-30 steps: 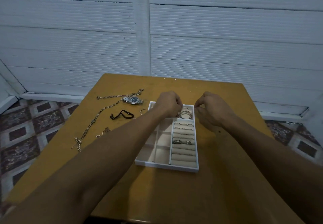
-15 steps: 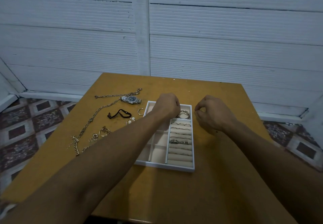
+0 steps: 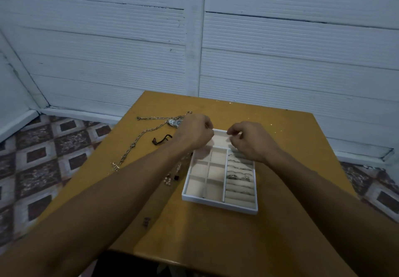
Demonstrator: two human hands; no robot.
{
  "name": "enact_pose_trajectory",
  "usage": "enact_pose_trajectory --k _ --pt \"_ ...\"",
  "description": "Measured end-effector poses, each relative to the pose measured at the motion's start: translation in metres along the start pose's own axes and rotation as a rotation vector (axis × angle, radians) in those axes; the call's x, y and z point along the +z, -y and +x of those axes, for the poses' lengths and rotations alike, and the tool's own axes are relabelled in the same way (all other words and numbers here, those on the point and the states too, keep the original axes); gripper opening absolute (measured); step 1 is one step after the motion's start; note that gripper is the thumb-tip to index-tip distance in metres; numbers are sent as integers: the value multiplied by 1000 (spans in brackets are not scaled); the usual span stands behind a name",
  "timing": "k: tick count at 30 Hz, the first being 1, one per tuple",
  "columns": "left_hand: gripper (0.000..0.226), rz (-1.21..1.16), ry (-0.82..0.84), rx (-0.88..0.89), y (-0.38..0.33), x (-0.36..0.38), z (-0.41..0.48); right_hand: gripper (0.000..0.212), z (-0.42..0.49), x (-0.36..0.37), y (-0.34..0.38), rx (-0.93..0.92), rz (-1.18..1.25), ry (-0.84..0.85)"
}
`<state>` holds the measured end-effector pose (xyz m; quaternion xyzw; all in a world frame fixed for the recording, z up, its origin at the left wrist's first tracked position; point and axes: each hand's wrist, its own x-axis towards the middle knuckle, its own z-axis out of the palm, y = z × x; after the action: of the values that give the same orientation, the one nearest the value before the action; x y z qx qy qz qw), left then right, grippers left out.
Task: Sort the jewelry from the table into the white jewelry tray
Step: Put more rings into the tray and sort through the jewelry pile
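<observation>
Reaching over the far end of the jewelry tray

Both hands are curled, fingers drawn in towards the thumbs. Whether the left hand or the right hand pinches anything cannot be told. They hover over the far end of the white jewelry tray, which sits on the yellow table. Several rings sit in the padded rolls on the tray's right side. Left of the tray lie a long chain, a wristwatch partly behind the left hand, a black cord and small earrings
</observation>
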<state>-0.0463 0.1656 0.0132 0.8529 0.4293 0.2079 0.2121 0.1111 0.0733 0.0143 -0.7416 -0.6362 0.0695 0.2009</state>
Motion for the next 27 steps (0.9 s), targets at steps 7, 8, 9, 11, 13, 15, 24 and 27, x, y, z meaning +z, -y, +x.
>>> enact_pose_trajectory --k 7,8,9,11,13,15,24,27 --pt "25 -20 -39 -54 60 -48 -39 31 21 26 52 -83 -39 55" --pt "26 9 -46 -63 69 -53 -44 32 24 31 58 -98 -82 50" --pt "26 32 -52 -76 78 -58 -48 31 28 37 65 -109 -128 43" --pt "23 78 -47 -89 93 -65 -56 27 34 47 77 -103 -215 52" --pt "21 117 -23 -80 105 -70 -64 24 40 56 88 -78 -306 93" --pt "20 137 -12 -72 114 -74 -70 25 45 64 96 -60 -385 130" --pt "19 156 -4 -87 145 -87 -87 25 56 80 104 -13 -508 131" --pt "23 192 61 -54 143 -86 -88 26 58 80 105 -10 -507 160"
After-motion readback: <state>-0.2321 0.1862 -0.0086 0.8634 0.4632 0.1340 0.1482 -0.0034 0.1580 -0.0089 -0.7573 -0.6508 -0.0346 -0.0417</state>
